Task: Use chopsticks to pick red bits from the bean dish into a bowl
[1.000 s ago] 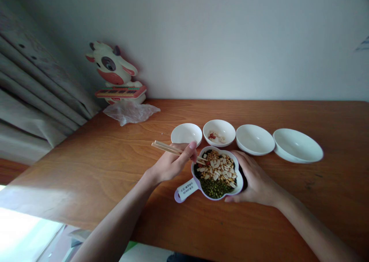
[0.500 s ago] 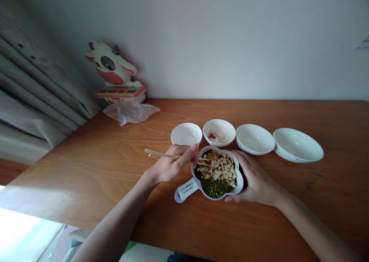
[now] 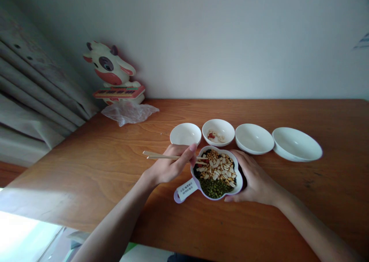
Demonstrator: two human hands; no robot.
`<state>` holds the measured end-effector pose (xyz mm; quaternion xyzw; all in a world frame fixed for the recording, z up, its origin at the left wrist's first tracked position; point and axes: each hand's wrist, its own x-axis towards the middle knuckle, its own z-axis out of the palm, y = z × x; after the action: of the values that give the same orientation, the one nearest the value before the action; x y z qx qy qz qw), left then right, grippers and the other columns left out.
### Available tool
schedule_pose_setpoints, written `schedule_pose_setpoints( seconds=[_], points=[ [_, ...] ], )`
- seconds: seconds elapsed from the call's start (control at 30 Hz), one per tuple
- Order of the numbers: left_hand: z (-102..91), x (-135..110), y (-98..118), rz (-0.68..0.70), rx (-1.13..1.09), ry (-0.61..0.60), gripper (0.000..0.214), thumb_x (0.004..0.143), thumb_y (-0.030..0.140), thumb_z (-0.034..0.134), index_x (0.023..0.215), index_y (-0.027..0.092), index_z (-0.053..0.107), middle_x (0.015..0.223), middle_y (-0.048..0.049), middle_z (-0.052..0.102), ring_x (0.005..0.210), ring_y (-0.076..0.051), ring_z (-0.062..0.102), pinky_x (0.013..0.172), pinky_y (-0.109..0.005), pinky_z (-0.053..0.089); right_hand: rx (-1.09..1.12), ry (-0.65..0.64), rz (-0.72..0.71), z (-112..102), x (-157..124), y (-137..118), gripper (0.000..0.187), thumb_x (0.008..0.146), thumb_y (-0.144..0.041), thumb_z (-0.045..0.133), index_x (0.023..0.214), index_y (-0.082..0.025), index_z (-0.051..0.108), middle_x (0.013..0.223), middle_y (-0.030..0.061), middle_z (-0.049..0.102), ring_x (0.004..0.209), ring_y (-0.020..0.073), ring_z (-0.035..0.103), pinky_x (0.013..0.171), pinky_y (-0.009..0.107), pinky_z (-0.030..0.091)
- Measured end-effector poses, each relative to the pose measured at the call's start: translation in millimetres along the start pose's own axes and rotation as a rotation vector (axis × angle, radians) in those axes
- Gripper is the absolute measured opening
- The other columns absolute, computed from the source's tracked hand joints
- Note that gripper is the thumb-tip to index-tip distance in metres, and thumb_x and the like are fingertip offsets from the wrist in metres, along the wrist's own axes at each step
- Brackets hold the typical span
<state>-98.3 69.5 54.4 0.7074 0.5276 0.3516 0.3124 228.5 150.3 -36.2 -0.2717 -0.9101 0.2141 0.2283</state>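
A pair of wooden chopsticks (image 3: 161, 156) is gripped in my left hand (image 3: 173, 164), their tips among the contents at the left side of a handled, lobed bowl (image 3: 240, 181). Green beans (image 3: 215, 188), yellow beans (image 3: 212, 154) and pale flat peanut-like pieces (image 3: 220, 167) fill it, with dark grains along the edge. A reddish bit shows near the chopstick tips; whether they pinch it I cannot tell. My right hand (image 3: 255, 179) is wrapped round the bowl's right side. The labelled handle (image 3: 186, 190) points toward the lower left.
Behind the lobed bowl stand white bowls in a row: one at left (image 3: 186, 133), one holding pale and red pieces (image 3: 218, 129), then two more (image 3: 255, 137) (image 3: 296, 142). A cow toy keyboard (image 3: 115, 75) and clear plastic bag (image 3: 129, 114) sit at back left on the wooden table (image 3: 100, 169).
The chopsticks have shifted slightly left in the bowl and their tips sit nearer its left edge. My right hand keeps its hold on the bowl.
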Motion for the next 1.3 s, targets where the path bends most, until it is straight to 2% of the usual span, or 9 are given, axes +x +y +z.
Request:
schedule_pose_setpoints(
  seconds=[0.3, 0.43, 0.6, 0.83, 0.97, 1.17, 1.3],
  points=[
    [1.9, 0.4, -4.3, 0.053, 0.038, 0.016, 0.071, 0.124, 0.049, 0.034, 0.074, 0.018, 0.075, 0.073, -0.0022, 0.075, 0.068, -0.014, 0.065, 0.079, -0.03, 0.053, -0.003, 0.012, 0.008, 1.8, -2.1, 1.3, 0.143, 0.064, -0.083, 0.098, 0.176, -0.03, 0.026, 0.167, 0.0228, 0.054, 0.153, 0.0535, 0.056, 0.125, 0.073, 0.051],
    [2.8, 0.2, -4.6, 0.067, 0.042, 0.05, 0.071, 0.123, 0.048, 0.038, 0.07, 0.018, 0.075, 0.07, -0.0026, 0.075, 0.065, -0.014, 0.065, 0.076, -0.029, 0.053, 0.0, 0.013, 0.012, 1.8, -1.8, 1.4, 0.143, 0.064, -0.082, 0.099, 0.176, -0.029, 0.027, 0.168, 0.0231, 0.053, 0.153, 0.0543, 0.055, 0.125, 0.074, 0.05],
    [3.6, 0.5, -6.3, 0.105, 0.049, 0.05, 0.07, 0.122, 0.053, 0.042, 0.073, 0.018, 0.077, 0.071, -0.0031, 0.076, 0.065, -0.014, 0.067, 0.072, -0.028, 0.053, 0.013, 0.003, 0.011, 0.2, -0.5, 0.0, 0.143, 0.063, -0.082, 0.099, 0.176, -0.031, 0.026, 0.168, 0.0223, 0.053, 0.153, 0.0544, 0.055, 0.125, 0.076, 0.05],
    [4.0, 2.6, -3.6, 0.111, 0.077, -0.016, 0.064, 0.123, 0.054, 0.036, 0.089, 0.019, 0.076, 0.088, -0.005, 0.081, 0.084, -0.019, 0.075, 0.084, -0.031, 0.056, 0.009, 0.015, 0.017, 2.0, -2.4, 1.9, 0.144, 0.063, -0.081, 0.1, 0.176, -0.03, 0.027, 0.169, 0.0224, 0.053, 0.154, 0.0549, 0.054, 0.125, 0.075, 0.05],
    [3.7, 4.0, 0.5, 0.106, 0.098, -0.004, 0.063, 0.124, 0.053, 0.032, 0.089, 0.019, 0.072, 0.09, -0.0045, 0.077, 0.086, -0.019, 0.071, 0.087, -0.032, 0.055, 0.005, 0.01, 0.02, 2.5, -2.3, 2.5, 0.144, 0.062, -0.082, 0.099, 0.176, -0.029, 0.028, 0.169, 0.0224, 0.053, 0.154, 0.0539, 0.055, 0.126, 0.073, 0.05],
    [4.8, 4.0, -0.5, 0.071, 0.122, 0.004, 0.061, 0.123, 0.058, 0.033, 0.083, 0.02, 0.06, 0.079, -0.0016, 0.063, 0.074, -0.017, 0.059, 0.072, -0.03, 0.048, 0.0, 0.005, 0.009, 1.4, -0.7, 1.7, 0.143, 0.064, -0.083, 0.099, 0.175, -0.03, 0.026, 0.169, 0.0227, 0.053, 0.154, 0.0536, 0.055, 0.125, 0.074, 0.05],
    [4.5, 3.0, -0.6, 0.048, 0.076, -0.021, 0.062, 0.124, 0.056, 0.029, 0.086, 0.02, 0.063, 0.082, -0.0031, 0.068, 0.079, -0.019, 0.063, 0.078, -0.032, 0.051, -0.001, 0.003, 0.006, 1.4, -1.0, 1.4, 0.143, 0.064, -0.083, 0.098, 0.175, -0.03, 0.026, 0.168, 0.0232, 0.053, 0.154, 0.0544, 0.055, 0.125, 0.076, 0.05]
  ],
)
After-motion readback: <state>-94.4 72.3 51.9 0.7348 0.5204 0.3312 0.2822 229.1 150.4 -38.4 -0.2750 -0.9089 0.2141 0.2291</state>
